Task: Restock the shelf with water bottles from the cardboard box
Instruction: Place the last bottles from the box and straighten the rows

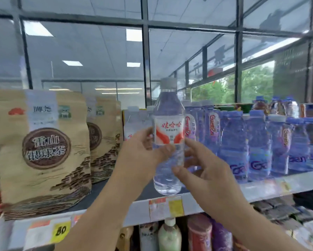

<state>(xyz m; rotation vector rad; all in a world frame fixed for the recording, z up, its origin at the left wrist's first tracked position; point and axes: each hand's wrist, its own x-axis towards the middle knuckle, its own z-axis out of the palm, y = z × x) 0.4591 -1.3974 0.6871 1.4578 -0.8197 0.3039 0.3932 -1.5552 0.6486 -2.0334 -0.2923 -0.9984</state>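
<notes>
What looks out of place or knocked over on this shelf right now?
Nothing stands out. The bottle is upright, held by the left hand and right hand above the shelf; neighbouring bottles and bags stand upright.

Left of the grip stands a large tan paper pouch with a round brown emblem point(43, 145), and a second matching tan pouch point(105, 134) stands behind it, nearer the grip. Right of the grip runs a row of blue-tinted plastic bottles with blue caps point(257, 142). Below the grip are a yellow price label point(175, 205), a pale green bottle with a white cap point(169, 236) and a red cylindrical can point(200, 234) (its print is blurred). Above and behind are dark-framed windows point(239, 69) and green trees point(253, 84).
</notes>
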